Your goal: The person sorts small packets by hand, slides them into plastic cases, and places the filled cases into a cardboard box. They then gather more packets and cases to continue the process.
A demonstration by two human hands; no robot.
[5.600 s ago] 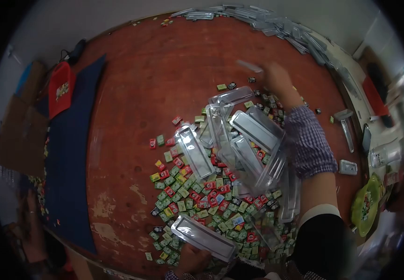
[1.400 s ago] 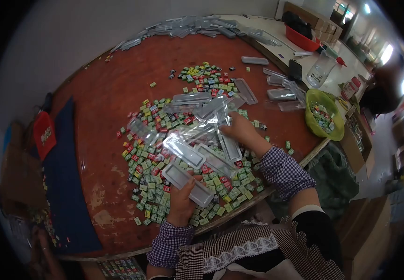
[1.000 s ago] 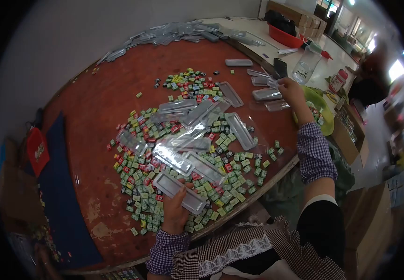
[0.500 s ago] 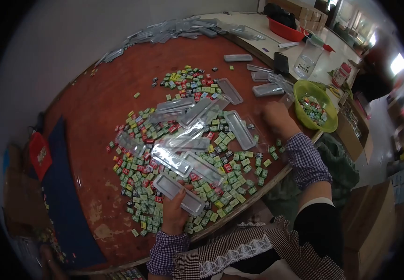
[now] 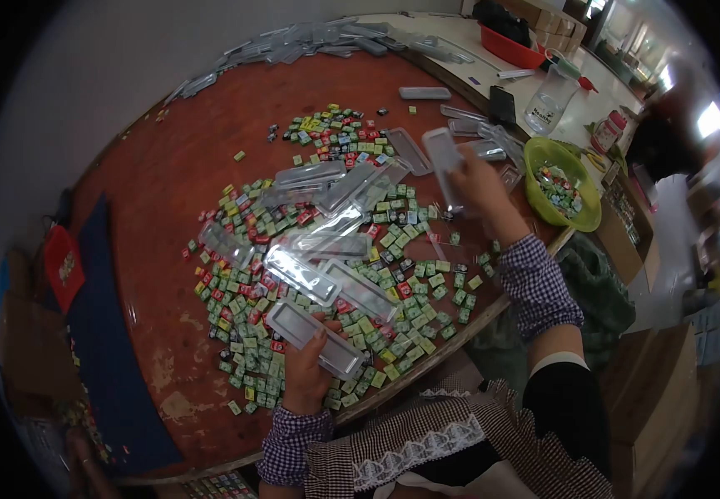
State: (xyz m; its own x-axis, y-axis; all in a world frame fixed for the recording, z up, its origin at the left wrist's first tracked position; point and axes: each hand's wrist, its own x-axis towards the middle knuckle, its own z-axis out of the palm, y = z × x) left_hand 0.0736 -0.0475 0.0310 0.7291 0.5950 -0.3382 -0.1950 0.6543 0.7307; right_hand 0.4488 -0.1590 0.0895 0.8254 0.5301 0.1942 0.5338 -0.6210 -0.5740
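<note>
My left hand (image 5: 304,374) is closed on the edge of a clear plastic tray (image 5: 314,337), a long, shallow one, just above the near side of the pile. My right hand (image 5: 480,181) grips another clear plastic tray (image 5: 440,158), tilted upright over the right part of the table. Small green, red, yellow and black printed blocks (image 5: 252,366) lie spread below and between the hands. More clear trays (image 5: 301,273) rest loosely on top of these blocks. What is printed on the blocks is too small to read.
A yellow-green bowl (image 5: 591,200) of small pieces stands at the right edge of the red table (image 5: 152,249). Many trays (image 5: 293,46) are heaped along the far edge. Behind the bowl are a clear jug (image 5: 549,100), a dark phone (image 5: 501,106) and a red basin (image 5: 509,48).
My right hand has taken hold of a clear tray that lay at the right of the pile and lifted it up and away from me. My left hand keeps its tray.
</note>
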